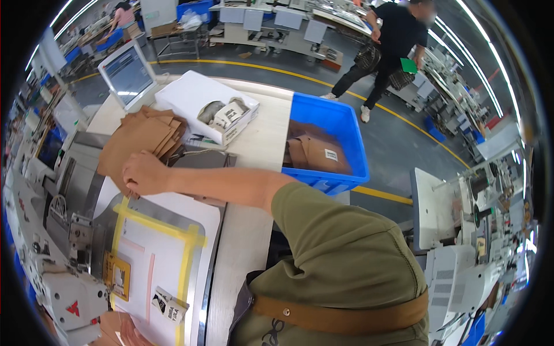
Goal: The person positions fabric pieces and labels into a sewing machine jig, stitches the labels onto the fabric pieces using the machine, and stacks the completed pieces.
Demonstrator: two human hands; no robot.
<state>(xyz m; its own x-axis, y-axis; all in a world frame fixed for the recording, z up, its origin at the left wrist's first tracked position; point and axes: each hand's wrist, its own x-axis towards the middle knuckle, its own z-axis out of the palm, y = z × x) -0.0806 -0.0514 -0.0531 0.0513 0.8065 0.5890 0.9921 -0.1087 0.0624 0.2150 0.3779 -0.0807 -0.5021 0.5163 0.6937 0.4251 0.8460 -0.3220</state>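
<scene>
Workshop floor [384, 164] with machinery; pale worktop [245, 242] in front. Right hand [149, 173]: fingers closed on the corner of the stack of brown pieces [124, 144], which lies beside the white box [187, 95]. Left hand [131, 333]: partly cut off at the lower edge, near another brown piece [109, 327]; its grip cannot be told. Blue bin [359, 151]: beside the worktop, holding further brown pieces.

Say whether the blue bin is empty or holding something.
Holding something: brown pieces lie inside the blue bin, below its rim. How deep they go, I cannot tell.
</scene>
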